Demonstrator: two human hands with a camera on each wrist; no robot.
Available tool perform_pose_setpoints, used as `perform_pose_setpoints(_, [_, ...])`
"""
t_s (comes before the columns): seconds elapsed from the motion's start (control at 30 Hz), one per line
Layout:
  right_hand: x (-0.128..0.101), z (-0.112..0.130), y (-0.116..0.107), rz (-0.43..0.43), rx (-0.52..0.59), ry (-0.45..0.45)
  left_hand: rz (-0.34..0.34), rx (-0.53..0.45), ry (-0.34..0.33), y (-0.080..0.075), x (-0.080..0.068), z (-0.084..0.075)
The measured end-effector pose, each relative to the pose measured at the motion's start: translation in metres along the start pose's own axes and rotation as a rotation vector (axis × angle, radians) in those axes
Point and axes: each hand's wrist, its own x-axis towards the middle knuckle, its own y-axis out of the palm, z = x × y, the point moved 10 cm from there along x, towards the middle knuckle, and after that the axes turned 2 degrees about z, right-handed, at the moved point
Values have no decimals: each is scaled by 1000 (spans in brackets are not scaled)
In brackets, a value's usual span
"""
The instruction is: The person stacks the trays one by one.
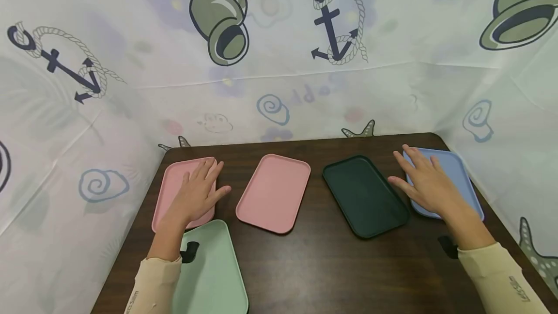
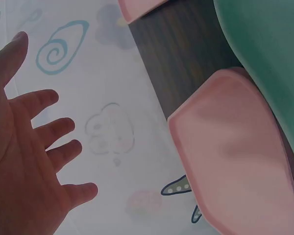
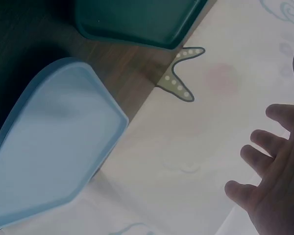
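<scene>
Left hand (image 1: 198,196) and right hand (image 1: 429,183): both spread, fingers apart, gripping nothing. Left hand was over the left pink tray (image 1: 171,185), right hand over the blue tray (image 1: 457,173); both appeared raised, no contact seen. Trays all on the tabletop (image 1: 305,270).

Risks (judged): mint tray (image 1: 218,270) lay up against the near end of the left pink tray, overlap or mere contact unclear; a push on one could have dragged or tilted the other. Blue tray sat just beside the dark tray (image 1: 366,197), so a shove inward could have knocked them together.

Contents: middle pink tray (image 1: 273,193) and dark tray showed bare bases. Nothing seen in the visible parts of the others; the hands hid some, and the head view cut off the mint tray.
</scene>
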Motion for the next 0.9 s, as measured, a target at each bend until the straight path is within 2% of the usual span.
perform_pose_setpoints(0.2, [3,4,2,13,-6,0,-19,-6,18,2,0,-3])
perform_pose_setpoints(0.37, [7,13,7,-1,29,1,-21,-49,33,10,2,-5])
perform_pose_setpoints(0.5, [11,25,18,-33,127,32,-12,-108,37,22,4,-11])
perform_pose_setpoints(0.63, [19,47,42,-28,277,113,1,-119,12,38,6,-16])
perform_pose_setpoints(0.73, [28,73,68,21,381,151,73,-108,-38,53,8,-16])
perform_pose_setpoints(0.9, [42,118,110,114,514,164,211,-101,-94,72,12,-17])
